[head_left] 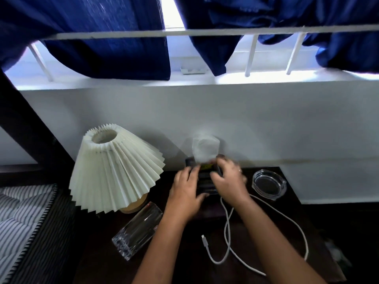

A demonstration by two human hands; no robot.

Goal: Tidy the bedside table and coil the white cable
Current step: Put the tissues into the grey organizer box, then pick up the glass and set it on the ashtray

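A dark tissue box [205,179] with a white tissue [205,149] sticking up from it stands at the back of the dark bedside table [184,263]. My left hand [185,191] grips the box's left side and my right hand [230,181] grips its right side. The tissue is blurred. A white cable [226,224] lies in loose loops on the table in front of the box, passing under my right forearm, with its plug end [205,241] free near the middle.
A pleated cream lamp [114,171] stands at the left. A tall clear glass [136,230] lies on its side in front of it. A glass ashtray [268,184] sits at the back right. A striped mattress [22,222] borders the left, the white wall behind.
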